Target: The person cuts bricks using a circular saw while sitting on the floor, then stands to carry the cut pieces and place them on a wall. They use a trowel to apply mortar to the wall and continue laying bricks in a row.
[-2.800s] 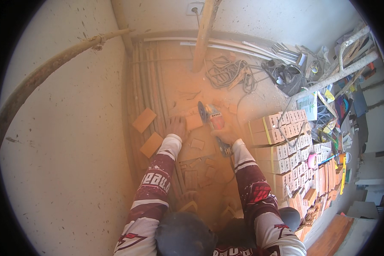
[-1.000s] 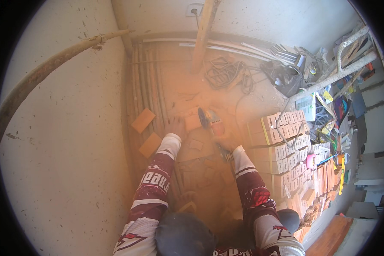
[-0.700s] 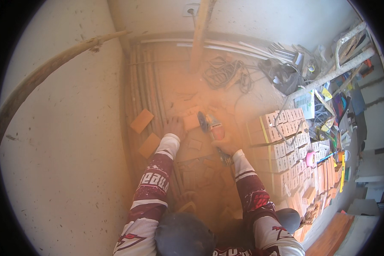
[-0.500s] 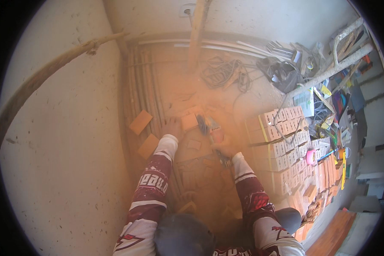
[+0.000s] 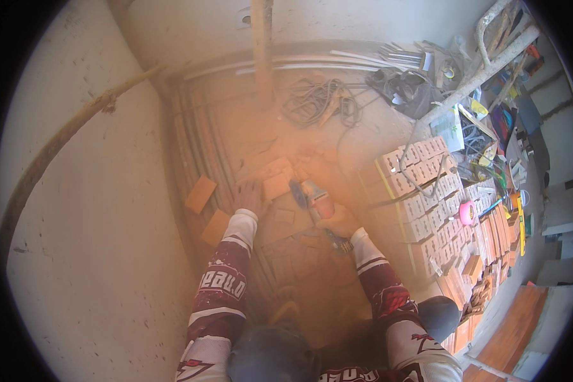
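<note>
Tile (image 5: 276, 186) lies between left grip (image 5: 250, 196) and grinder (image 5: 323, 205) in right grip (image 5: 341, 222).

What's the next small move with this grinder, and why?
Probably ease the angle grinder slightly toward the right hand's side and let the orange dust thin. The disc sits close by the orange piece, with the left hand at that piece's other side, and haze hides whether disc and piece touch.
</note>
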